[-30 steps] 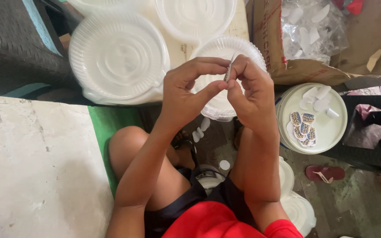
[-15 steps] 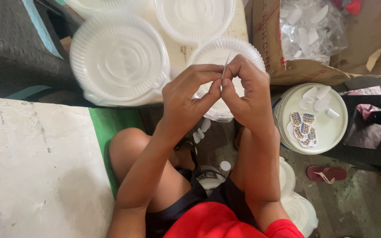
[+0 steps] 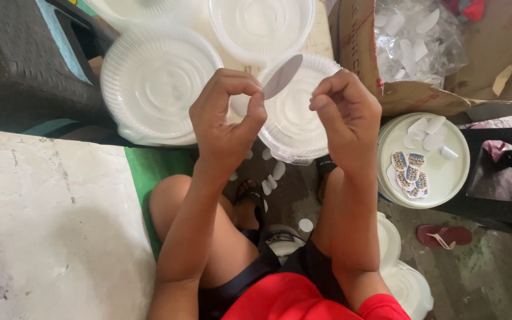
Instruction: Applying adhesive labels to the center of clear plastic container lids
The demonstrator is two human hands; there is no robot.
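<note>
Raised left hand (image 3: 226,118) pinches a grey oval sticker (image 3: 282,76); right hand (image 3: 345,115) pinched, seemingly empty.

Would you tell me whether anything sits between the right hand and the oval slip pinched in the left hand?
Nothing visible does: the left hand holds the oval slip, and only open air separates it from the right hand.
</note>
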